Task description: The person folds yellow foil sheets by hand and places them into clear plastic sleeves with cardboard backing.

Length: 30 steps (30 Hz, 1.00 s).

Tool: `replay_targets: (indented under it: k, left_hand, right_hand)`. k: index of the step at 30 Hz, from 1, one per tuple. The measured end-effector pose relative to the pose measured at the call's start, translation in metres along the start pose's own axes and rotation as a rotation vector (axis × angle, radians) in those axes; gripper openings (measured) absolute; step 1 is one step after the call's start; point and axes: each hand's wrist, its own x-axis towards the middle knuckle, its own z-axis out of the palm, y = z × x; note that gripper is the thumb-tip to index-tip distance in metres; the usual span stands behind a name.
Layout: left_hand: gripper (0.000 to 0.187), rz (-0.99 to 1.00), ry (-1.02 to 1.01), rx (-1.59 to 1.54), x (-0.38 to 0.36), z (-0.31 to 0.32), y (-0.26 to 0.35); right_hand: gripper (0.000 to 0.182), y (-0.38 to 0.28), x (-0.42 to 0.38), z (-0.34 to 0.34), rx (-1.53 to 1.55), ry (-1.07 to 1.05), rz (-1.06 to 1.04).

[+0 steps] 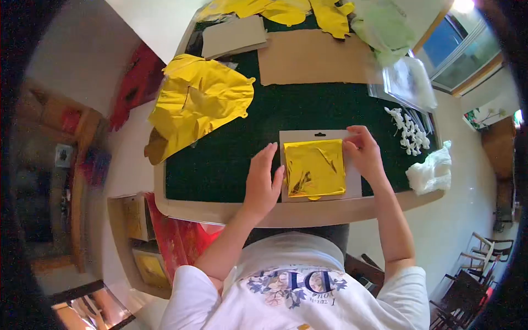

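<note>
A folded yellow foil balloon [314, 165] lies flat on a grey backing card [353, 184] with a hang slot at its top edge. The card rests near the front edge of the table, directly before me. Beside the card's left edge is my left hand [263, 179], open, thumb and fingers apart and holding nothing. My right hand [364, 154] lies over the card's upper right corner. Its fingers are bent, with a gap between thumb and forefinger, and the thumb tip is close to the foil's right edge.
A large yellow foil sheet [201, 102] spreads at left. Behind are a cardboard sheet [316, 58], stacked cards [234, 36] and more yellow foil [286, 11]. On the right lie clear plastic bags [410, 82], small white pieces [407, 132] and a white plastic bundle [430, 171].
</note>
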Motion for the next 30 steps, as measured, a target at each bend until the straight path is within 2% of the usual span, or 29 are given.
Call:
replay_targets:
  k: [3, 6, 7, 10, 13, 16, 23, 30]
  left_hand:
    - [0.046, -0.014, 0.018, 0.003, 0.005, -0.005, -0.003]
    - [0.046, -0.120, -0.101, -0.030, 0.008, -0.006, 0.000]
    - [0.045, -0.096, -0.072, -0.012, 0.009, -0.005, 0.000]
    - [0.042, -0.013, -0.002, 0.066, 0.015, -0.001, -0.006]
    - [0.035, 0.044, 0.011, 0.141, 0.031, 0.007, -0.015]
    - [0.028, 0.051, -0.034, 0.203, 0.042, 0.009, -0.022]
    - [0.016, 0.042, 0.003, 0.194, 0.058, 0.021, -0.027]
    - [0.012, 0.042, -0.025, 0.205, 0.065, 0.025, -0.027]
  right_hand:
    - [0.032, 0.001, -0.001, 0.004, 0.012, -0.023, 0.001]
    - [0.031, 0.002, -0.001, 0.001, 0.010, -0.034, -0.041]
    - [0.030, 0.001, -0.001, 0.000, 0.010, -0.034, -0.059]
    - [0.032, 0.003, -0.001, 0.004, -0.160, 0.070, -0.259]
    - [0.032, -0.005, -0.009, 0.021, -0.374, -0.068, -0.513]
    - [0.033, -0.005, -0.011, 0.039, -0.590, -0.131, -0.668]
    - [0.037, -0.010, -0.005, 0.044, -0.715, -0.180, -0.609]
    - [0.043, -0.006, -0.006, 0.044, -0.759, -0.133, -0.675]
